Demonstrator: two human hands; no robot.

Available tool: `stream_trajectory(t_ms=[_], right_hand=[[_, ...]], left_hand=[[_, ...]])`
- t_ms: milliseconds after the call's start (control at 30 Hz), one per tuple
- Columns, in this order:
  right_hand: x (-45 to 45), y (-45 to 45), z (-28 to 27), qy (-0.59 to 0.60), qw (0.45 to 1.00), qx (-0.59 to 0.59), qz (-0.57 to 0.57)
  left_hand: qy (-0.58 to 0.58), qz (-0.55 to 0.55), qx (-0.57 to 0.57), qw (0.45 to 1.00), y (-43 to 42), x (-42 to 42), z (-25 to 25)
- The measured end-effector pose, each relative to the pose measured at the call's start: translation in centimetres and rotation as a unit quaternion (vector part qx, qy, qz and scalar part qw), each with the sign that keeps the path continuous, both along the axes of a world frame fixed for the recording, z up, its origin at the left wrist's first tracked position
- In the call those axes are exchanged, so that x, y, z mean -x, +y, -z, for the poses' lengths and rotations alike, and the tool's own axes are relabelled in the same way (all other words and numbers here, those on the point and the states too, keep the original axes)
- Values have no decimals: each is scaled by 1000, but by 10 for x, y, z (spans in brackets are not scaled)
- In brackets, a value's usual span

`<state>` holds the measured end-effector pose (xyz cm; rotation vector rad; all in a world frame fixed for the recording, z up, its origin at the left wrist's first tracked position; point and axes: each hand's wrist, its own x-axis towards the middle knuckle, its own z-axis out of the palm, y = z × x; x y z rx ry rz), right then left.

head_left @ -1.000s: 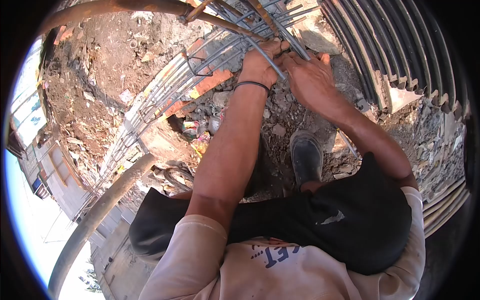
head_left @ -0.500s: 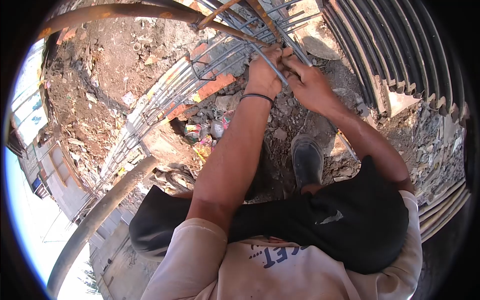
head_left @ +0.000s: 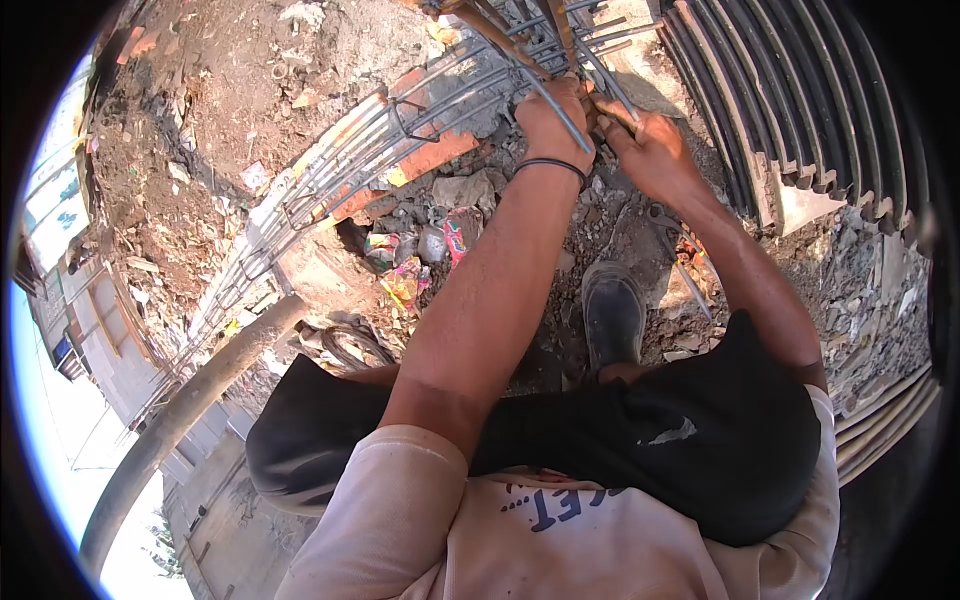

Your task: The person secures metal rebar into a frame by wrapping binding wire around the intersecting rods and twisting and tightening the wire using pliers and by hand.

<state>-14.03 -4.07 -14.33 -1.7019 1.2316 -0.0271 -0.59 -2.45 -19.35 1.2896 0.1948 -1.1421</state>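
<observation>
My left hand and right hand work close together, fingers curled, among crossing steel bars (what they pinch, I can't tell). More bars run leftward over rubble; corrugated sheets lie right, a dark boot below the hands

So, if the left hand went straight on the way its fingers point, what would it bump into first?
Probably the rusty brown metal bar just ahead of the left hand. Depth is unclear from this one view, so the fingers may already be touching it.
</observation>
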Motion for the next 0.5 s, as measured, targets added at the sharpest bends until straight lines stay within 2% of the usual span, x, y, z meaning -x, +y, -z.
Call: stream_trajectory(t_ms=[133,200,233,300,333,400,500], right_hand=[[4,4,13,-27,999,38,-11],[5,9,19,-26,975,217,-48],[4,10,13,-25,975,217,-47],[3,13,-3,59,962,215,-154],[5,14,0,59,963,214,-153],[5,13,7,70,926,298,-222],[1,7,2,83,924,281,-244]], left_hand=[[66,16,-21,998,1,-8,5],[88,62,-10,994,1,-11,3],[88,63,-10,994,2,-11,-1],[54,91,-44,993,5,-11,-7],[54,93,-45,993,8,-13,-10],[16,167,-6,986,13,-16,-13],[-20,141,-19,990,15,-11,-15]])
